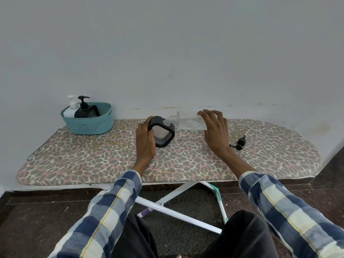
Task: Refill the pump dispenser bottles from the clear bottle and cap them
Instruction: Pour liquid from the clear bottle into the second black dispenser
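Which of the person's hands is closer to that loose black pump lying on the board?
The right hand, which holds the clear bottle just left of the black pump. The left hand grips the black dispenser bottle, much farther left.

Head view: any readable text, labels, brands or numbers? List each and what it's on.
None readable.
Black dispenser bottle, gripped by the left hand: no print shows.
Clear bottle, held tipped by the right hand: no label visible.
White pump bottle and black pump bottle in the teal basket: no marking shows.
Loose pump cap: plain.
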A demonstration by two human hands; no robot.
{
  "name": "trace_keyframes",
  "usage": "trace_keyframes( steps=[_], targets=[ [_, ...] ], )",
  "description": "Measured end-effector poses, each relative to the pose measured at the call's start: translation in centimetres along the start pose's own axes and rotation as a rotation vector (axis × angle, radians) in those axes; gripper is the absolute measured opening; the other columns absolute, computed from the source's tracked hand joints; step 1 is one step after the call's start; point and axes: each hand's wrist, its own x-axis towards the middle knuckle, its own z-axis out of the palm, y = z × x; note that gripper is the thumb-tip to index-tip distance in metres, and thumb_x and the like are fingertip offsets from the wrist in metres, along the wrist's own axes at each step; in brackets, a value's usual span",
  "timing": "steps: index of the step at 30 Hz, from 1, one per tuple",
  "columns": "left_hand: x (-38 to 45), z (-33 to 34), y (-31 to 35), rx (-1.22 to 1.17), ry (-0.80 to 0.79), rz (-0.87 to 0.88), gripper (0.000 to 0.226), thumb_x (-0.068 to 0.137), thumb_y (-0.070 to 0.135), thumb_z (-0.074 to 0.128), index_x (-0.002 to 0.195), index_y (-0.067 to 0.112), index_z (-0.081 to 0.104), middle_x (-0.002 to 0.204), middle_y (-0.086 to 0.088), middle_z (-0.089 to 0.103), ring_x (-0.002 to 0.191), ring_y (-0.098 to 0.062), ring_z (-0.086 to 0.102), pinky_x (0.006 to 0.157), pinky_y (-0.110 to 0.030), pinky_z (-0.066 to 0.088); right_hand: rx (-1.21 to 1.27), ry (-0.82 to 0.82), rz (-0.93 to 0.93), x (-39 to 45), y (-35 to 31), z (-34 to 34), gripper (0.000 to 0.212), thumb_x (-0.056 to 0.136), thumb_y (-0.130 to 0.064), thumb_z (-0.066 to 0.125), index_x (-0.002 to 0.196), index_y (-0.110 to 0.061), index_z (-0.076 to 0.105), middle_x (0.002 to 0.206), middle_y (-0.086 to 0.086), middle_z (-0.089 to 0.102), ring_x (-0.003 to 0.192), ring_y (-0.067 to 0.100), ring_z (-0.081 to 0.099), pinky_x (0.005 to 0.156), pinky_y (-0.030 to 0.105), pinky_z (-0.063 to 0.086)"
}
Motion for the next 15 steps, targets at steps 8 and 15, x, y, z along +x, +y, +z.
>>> trace_keyframes(
  steps=[8, 15],
  targets=[
    [-0.06, -0.06, 0.15, 0.002, 0.001, 0.004, 0.052, 0.107, 0.025, 0.036, 0.157, 0.027, 0.048, 0.142, -0.001, 0.053, 0.127, -0.017, 0.049, 0.105, -0.028, 0.037, -0.025, -0.001, -0.011, 0.37, 0.00, -0.41, 0.088, 0.072, 0.016, 0.069, 0.144, -0.029, 0.047, 0.151, -0.002, 0.050, 0.137, 0.031, 0.043, 0.096, 0.047, 0.047],
    [-0.07, -0.09, 0.30, -0.005, 0.003, -0.002, 0.052, 0.106, 0.024, 0.037, 0.157, 0.027, 0.049, 0.139, -0.001, 0.053, 0.123, -0.016, 0.049, 0.104, -0.029, 0.038, -0.040, 0.006, -0.006, 0.43, -0.09, -0.55, 0.089, 0.072, 0.018, 0.066, 0.144, -0.030, 0.047, 0.153, -0.004, 0.050, 0.139, 0.031, 0.042, 0.098, 0.047, 0.047]
  ],
)
